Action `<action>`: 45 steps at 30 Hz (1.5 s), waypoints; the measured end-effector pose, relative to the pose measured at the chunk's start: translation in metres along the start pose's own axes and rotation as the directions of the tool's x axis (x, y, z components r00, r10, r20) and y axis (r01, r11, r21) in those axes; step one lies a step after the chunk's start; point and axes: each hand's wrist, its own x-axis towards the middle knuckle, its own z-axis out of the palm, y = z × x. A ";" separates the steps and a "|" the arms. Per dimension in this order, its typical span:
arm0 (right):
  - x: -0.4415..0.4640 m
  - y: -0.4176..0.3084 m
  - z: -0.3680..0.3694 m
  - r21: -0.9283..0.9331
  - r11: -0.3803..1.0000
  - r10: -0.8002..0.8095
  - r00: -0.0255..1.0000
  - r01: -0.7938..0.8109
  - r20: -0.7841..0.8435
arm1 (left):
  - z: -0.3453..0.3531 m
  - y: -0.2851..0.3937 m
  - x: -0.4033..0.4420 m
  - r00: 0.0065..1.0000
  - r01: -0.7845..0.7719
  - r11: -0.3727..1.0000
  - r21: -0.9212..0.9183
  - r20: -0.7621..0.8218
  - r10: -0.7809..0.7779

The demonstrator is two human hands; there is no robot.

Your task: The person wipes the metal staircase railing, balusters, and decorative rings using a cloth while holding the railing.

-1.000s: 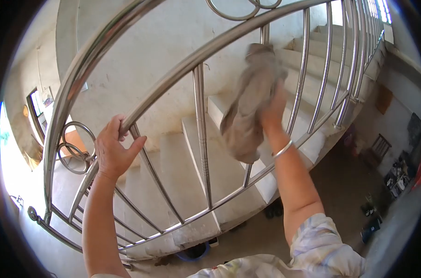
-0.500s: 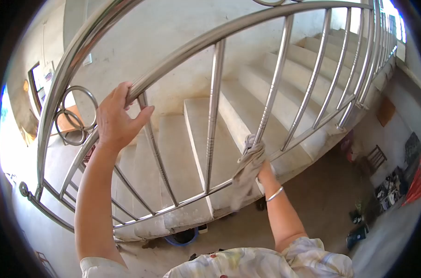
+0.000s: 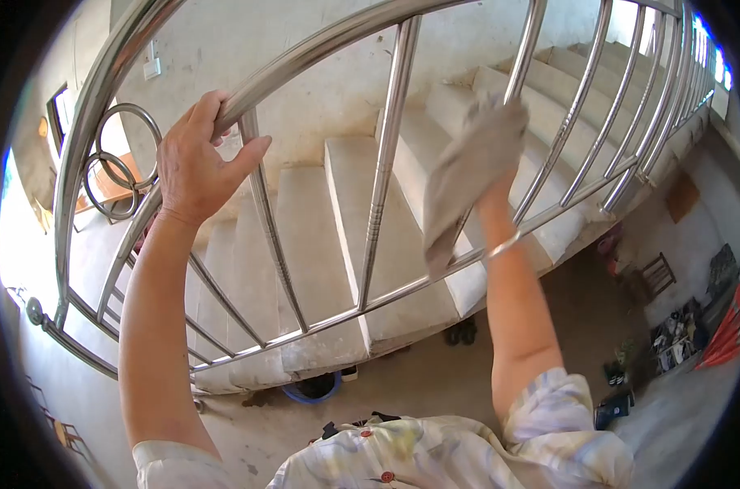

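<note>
My left hand (image 3: pixel 197 163) grips the curved metal rail (image 3: pixel 305 61) of a stair railing, fingers over its far side and thumb sticking out beside a baluster (image 3: pixel 262 196). In my right hand (image 3: pixel 495 200) is a grey-beige rag (image 3: pixel 477 163), wrapped about a polished upright baluster (image 3: pixel 527 45) partway up. One end of the rag hangs down near the bottom rail (image 3: pixel 402 295). Motion blurs the rag, and it hides most of my right fingers. A light bracelet (image 3: pixel 504 244) circles my right wrist.
Concrete steps (image 3: pixel 305 236) rise to the right behind the railing. Metal rings (image 3: pixel 117 163) decorate its left part. Below the stairs are a blue basin (image 3: pixel 314 395), a pair of dark shoes (image 3: pixel 461 332) and a small wooden chair (image 3: pixel 656 273). Something red (image 3: pixel 726 326) lies at far right.
My right hand has moved up the same baluster with the rag, from near the bottom rail to higher. My left hand keeps its hold on the rail. The view has shifted slightly.
</note>
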 end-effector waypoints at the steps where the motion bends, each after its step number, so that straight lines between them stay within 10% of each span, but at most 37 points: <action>1: -0.029 0.017 -0.002 0.103 0.993 0.055 0.998 -0.058 0.033 | -0.001 0.001 0.000 1.000 0.020 1.000 0.021 0.018 -0.020; 2: -0.062 0.011 -0.004 0.480 0.829 0.297 0.953 -0.288 0.058 | -0.001 0.002 -0.001 0.998 0.037 0.999 0.038 0.041 -0.038; 4: -0.111 -0.005 -0.018 -0.391 0.918 0.136 0.979 -0.066 0.154 | 0.003 0.000 -0.001 1.000 0.012 1.000 0.015 0.004 -0.012; 10: -0.161 -0.022 -0.065 -0.579 0.810 0.317 0.903 -0.098 0.291 | 0.005 -0.003 -0.002 0.999 -0.025 1.000 -0.006 -0.046 0.024; 12: -0.160 -0.017 -0.087 0.080 0.624 0.761 0.628 -0.777 0.161 | 0.005 -0.001 -0.002 0.999 -0.033 0.999 -0.023 -0.040 0.032; 15: -0.156 -0.024 -0.105 0.554 0.385 0.895 0.445 -0.738 -0.030 | 0.001 0.000 -0.003 1.000 -0.006 0.999 -0.034 -0.029 0.005; 23: -0.127 -0.011 -0.098 0.895 0.202 0.840 0.541 -0.398 0.051 | 0.002 0.001 -0.002 0.998 0.052 0.998 0.019 0.043 -0.052; 25: -0.117 -0.028 -0.074 0.589 0.725 0.656 0.619 -0.358 -0.432 | 0.003 0.000 -0.002 0.999 0.033 0.999 0.002 0.028 -0.033; 26: -0.118 -0.021 -0.074 0.592 0.722 0.659 0.617 -0.359 -0.430 | 0.004 -0.001 -0.003 1.000 0.020 1.000 -0.018 0.010 -0.020; 27: -0.119 -0.008 -0.079 0.037 0.945 0.306 0.837 -0.325 -0.454 | 0.004 -0.002 -0.002 1.000 0.021 1.000 -0.014 0.012 -0.021; 28: -0.121 0.003 -0.084 -0.513 0.852 -0.024 0.972 -0.104 -0.236 | 0.004 -0.002 -0.002 1.000 0.025 1.000 -0.010 -0.001 -0.025; 29: -0.126 0.011 -0.090 -0.722 0.691 -0.013 1.000 0.011 0.003 | 0.004 -0.001 -0.003 1.000 0.026 1.000 -0.010 -0.008 -0.026; 32: -0.138 0.012 -0.084 -0.806 0.585 -0.055 0.996 0.095 0.077 | 0.007 -0.003 -0.003 0.999 -0.001 0.999 -0.033 -0.049 0.000; 34: -0.154 -0.004 -0.074 -0.654 0.754 0.118 0.992 -0.060 0.045 | 0.004 0.004 -0.003 0.998 0.053 0.999 0.001 0.036 -0.053; 36: -0.181 -0.013 -0.068 -0.638 0.759 0.042 0.967 0.132 0.250 | 0.007 0.000 -0.002 0.999 0.032 0.999 -0.026 -0.017 -0.032; 41: -0.222 -0.017 -0.065 -0.264 0.886 0.404 0.914 -0.381 0.039 | 0.004 0.001 -0.002 0.998 0.055 0.998 0.023 0.034 -0.056; 43: -0.204 -0.024 -0.075 0.339 0.618 0.769 0.635 -0.710 -0.073 | 0.004 0.002 -0.001 0.997 0.054 0.998 0.015 0.047 -0.055; 45: -0.182 -0.007 -0.102 0.664 0.539 0.772 0.618 -0.518 -0.144 | 0.004 0.002 -0.002 0.996 0.073 0.997 0.015 0.055 -0.074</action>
